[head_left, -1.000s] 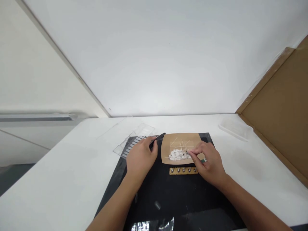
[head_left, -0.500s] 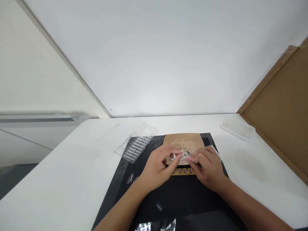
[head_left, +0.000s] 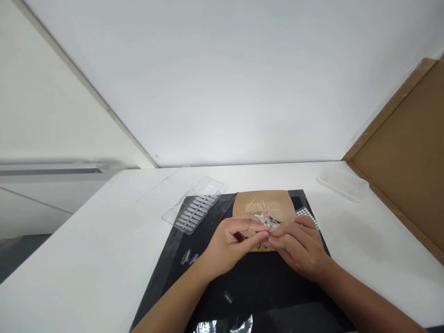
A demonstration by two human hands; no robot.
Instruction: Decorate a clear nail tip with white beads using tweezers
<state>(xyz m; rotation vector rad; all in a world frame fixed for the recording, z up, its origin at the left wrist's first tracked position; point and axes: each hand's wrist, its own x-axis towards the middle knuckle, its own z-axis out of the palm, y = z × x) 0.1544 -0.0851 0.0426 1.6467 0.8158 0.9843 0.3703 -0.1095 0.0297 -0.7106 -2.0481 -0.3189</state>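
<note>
My left hand (head_left: 236, 238) and my right hand (head_left: 300, 240) meet fingertip to fingertip over the black mat. Thumb and fingers are pinched together on both, and whatever they hold is too small or hidden to name. Right behind the fingertips lies a tan sheet (head_left: 291, 201) with several thin pale sticks (head_left: 264, 206) and a heap of small white and dark bits (head_left: 268, 219) on it. Beneath the fingertips shows a yellow strip with metal studs (head_left: 262, 248), partly covered by my hands. A sheet of white round dots (head_left: 303, 212) is partly hidden behind my right hand.
An open clear case with rows of nail-shaped pieces (head_left: 196, 210) lies at the mat's far left corner. Clear curved pieces (head_left: 186, 257) lie on the black mat (head_left: 249, 286). A clear plastic tray (head_left: 342, 185) sits back right, near the cardboard panel (head_left: 405, 152).
My hands have come closer together, and their fingertips now meet slightly lower and nearer to me. More of the dotted sheet shows, and less of the studded strip.
</note>
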